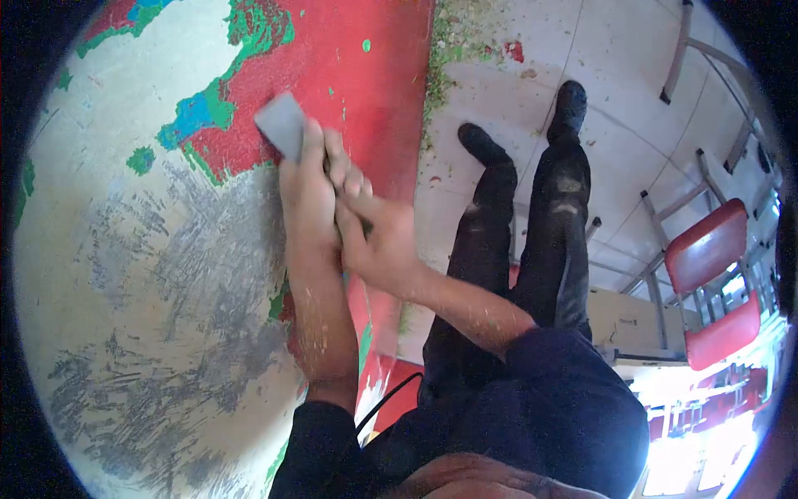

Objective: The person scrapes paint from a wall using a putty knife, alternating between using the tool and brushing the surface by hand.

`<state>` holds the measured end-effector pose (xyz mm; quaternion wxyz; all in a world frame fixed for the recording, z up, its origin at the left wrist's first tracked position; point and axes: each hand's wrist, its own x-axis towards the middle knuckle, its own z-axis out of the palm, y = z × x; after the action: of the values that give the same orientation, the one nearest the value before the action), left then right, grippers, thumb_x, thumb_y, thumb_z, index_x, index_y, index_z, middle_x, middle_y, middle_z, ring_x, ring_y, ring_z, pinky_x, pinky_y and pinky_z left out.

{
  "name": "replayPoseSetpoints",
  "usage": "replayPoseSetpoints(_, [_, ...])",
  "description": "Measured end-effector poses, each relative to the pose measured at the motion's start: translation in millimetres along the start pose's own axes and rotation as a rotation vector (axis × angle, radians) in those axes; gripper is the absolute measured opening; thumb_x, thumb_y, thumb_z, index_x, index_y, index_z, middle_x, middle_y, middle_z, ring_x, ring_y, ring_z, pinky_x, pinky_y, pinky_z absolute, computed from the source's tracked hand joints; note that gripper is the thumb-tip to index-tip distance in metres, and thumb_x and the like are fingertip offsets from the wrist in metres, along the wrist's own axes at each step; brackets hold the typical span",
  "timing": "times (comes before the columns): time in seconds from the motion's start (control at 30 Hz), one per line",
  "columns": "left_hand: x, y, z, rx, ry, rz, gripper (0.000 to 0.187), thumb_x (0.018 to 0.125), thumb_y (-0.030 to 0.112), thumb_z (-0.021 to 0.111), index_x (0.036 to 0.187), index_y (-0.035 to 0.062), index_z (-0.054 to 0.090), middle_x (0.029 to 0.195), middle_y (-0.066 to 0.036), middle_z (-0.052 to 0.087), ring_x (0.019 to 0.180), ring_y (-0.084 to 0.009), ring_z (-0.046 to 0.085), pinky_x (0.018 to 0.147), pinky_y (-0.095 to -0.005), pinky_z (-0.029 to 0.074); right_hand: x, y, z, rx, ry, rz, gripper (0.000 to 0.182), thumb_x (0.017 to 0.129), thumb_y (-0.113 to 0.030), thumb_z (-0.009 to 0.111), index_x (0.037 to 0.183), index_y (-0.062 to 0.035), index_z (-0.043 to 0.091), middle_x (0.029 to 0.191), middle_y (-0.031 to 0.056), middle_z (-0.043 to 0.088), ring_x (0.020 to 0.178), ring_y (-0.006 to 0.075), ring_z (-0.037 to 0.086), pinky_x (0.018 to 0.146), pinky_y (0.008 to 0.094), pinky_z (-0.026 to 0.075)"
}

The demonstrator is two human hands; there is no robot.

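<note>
Hands: left (pixel 309 195) fingers grasping scraper (pixel 283 125) | right (pixel 378 241) clenched over left | arms outstretched

The scraped tabletop (pixel 125 274) lay open to the left and near side of the hands (bare, nothing standing on it). Right of the table edge, the person's legs (pixel 515 241) blocked the floor (pixel 615 108); red chairs (pixel 711 283) crowded farther right.

floor: pale tiles (pixel 615 50) with dark joints, strewn with green and red flecks (pixel 453 41) along the painted edge.
furniture: red chair (pixel 715 283) on a grey metal frame at right; more metal frames (pixel 690 50) beyond it; a beige desk (pixel 628 320) beside the chair.
light: bright glare at lower right.
</note>
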<state>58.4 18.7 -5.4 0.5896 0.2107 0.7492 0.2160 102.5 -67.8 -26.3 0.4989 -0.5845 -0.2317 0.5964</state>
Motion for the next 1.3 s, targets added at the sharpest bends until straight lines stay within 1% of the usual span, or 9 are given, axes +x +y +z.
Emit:
replayPoseSetpoints(0.07, [4.9, 11.7, 14.6, 0.057, 0.036, 0.054, 0.038, 0.095, 0.037, 0.042, 0.069, 0.0103, 0.042, 0.051, 0.002, 0.032, 0.041, -0.0117, 0.036, 0.043, -0.0290, 0.038, 16.2, 2.6, 4.2, 0.010, 0.072, -0.089, 0.013, 0.083, -0.006, 0.054, 0.090, 0.0031, 0.061, 0.066, 0.0226, 0.053, 0.061, 0.0224, 0.064, 0.054, 0.0327, 0.047])
replayPoseSetpoints(0.17, [-16.9, -38.3, -16.1, -0.056, 0.034, -0.078, 0.037, 0.096, 0.036, 0.041, 0.070, 0.0096, 0.042, 0.051, 0.002, 0.033, 0.041, -0.0119, 0.036, 0.044, -0.0288, 0.037, -28.6, 16.0, -14.8, 0.002, -0.089, -0.015, 0.012, 0.083, -0.005, 0.054, 0.090, 0.0023, 0.061, 0.064, 0.0212, 0.051, 0.056, 0.0190, 0.059, 0.053, 0.0324, 0.046])
replayPoseSetpoints(0.27, [-10.7, -19.2, -3.4, -0.067, 0.123, -0.145, 0.037, 0.097, 0.034, 0.039, 0.070, 0.0094, 0.042, 0.049, 0.002, 0.032, 0.040, -0.0124, 0.036, 0.043, -0.0291, 0.038, -22.5, 20.7, -12.2, 0.009, -0.202, 0.119, 0.011, 0.082, -0.003, 0.054, 0.089, 0.0032, 0.060, 0.062, 0.0192, 0.050, 0.055, 0.0165, 0.054, 0.053, 0.0311, 0.045])
replayPoseSetpoints(0.63, [0.3, 4.9, 11.8, 0.077, 0.122, 0.008, 0.037, 0.096, 0.033, 0.040, 0.068, 0.0083, 0.042, 0.048, 0.001, 0.033, 0.039, -0.0130, 0.038, 0.042, -0.0318, 0.041, 3.9, 15.5, 1.3, 0.106, -0.019, -0.017, 0.010, 0.082, -0.002, 0.054, 0.087, 0.0037, 0.061, 0.058, 0.0168, 0.048, 0.052, 0.0165, 0.053, 0.050, 0.0314, 0.043])
replayPoseSetpoints(0.8, [-14.2, -17.4, -9.4, 0.019, 0.199, -0.005, 0.036, 0.096, 0.032, 0.040, 0.069, 0.0076, 0.041, 0.049, 0.000, 0.032, 0.040, -0.0148, 0.037, 0.043, -0.0330, 0.041, -20.7, 26.5, 8.2, 0.263, -0.085, 0.090, 0.015, 0.089, -0.005, 0.048, 0.081, 0.0039, 0.058, 0.058, 0.0040, 0.047, 0.053, 0.0111, 0.047, 0.049, 0.0276, 0.039])
replayPoseSetpoints(0.9, [-3.6, 7.5, -2.1, 0.064, 0.199, 0.108, 0.036, 0.097, 0.030, 0.037, 0.069, 0.0072, 0.040, 0.049, -0.001, 0.034, 0.040, -0.0157, 0.040, 0.045, -0.0346, 0.044, 8.3, 17.5, -1.8, 0.367, -0.352, 0.292, 0.021, 0.091, -0.010, 0.049, 0.074, 0.0024, 0.053, 0.066, 0.0000, 0.048, 0.064, 0.0089, 0.046, 0.056, 0.0263, 0.039])
replayPoseSetpoints(1.07, [-22.2, -8.9, -12.0, 0.056, 0.258, 0.057, 0.034, 0.097, 0.029, 0.037, 0.071, 0.0079, 0.040, 0.053, -0.002, 0.035, 0.043, -0.0159, 0.041, 0.049, -0.0342, 0.045, -13.1, 18.4, 1.7, 0.551, -0.272, 0.244, 0.021, 0.091, -0.015, 0.051, 0.087, 0.0037, 0.061, 0.062, 0.0025, 0.054, 0.060, 0.0069, 0.048, 0.052, 0.0259, 0.041])
replayPoseSetpoints(1.13, [-8.3, 1.1, -3.5, 0.028, 0.259, 0.089, 0.030, 0.097, 0.030, 0.040, 0.074, 0.0104, 0.041, 0.053, 0.001, 0.031, 0.042, -0.0135, 0.036, 0.044, -0.0323, 0.040, 5.7, 19.4, 0.1, 0.528, -0.437, 0.400, 0.022, 0.092, -0.015, 0.050, 0.095, 0.0029, 0.061, 0.067, 0.0037, 0.055, 0.064, 0.0072, 0.050, 0.054, 0.0252, 0.042])
replayPoseSetpoints(1.3, [-14.0, -27.1, -13.5, 0.091, 0.333, -0.072, 0.030, 0.097, 0.026, 0.036, 0.074, 0.0071, 0.042, 0.057, -0.003, 0.042, 0.050, -0.0197, 0.053, 0.050, -0.0348, 0.050, -16.0, 15.5, -17.2, 0.555, -0.405, 0.495, 0.039, 0.092, -0.015, 0.047, 0.129, -0.0012, 0.045, 0.076, 0.0019, 0.055, 0.070, 0.0061, 0.051, 0.059, 0.0237, 0.043])
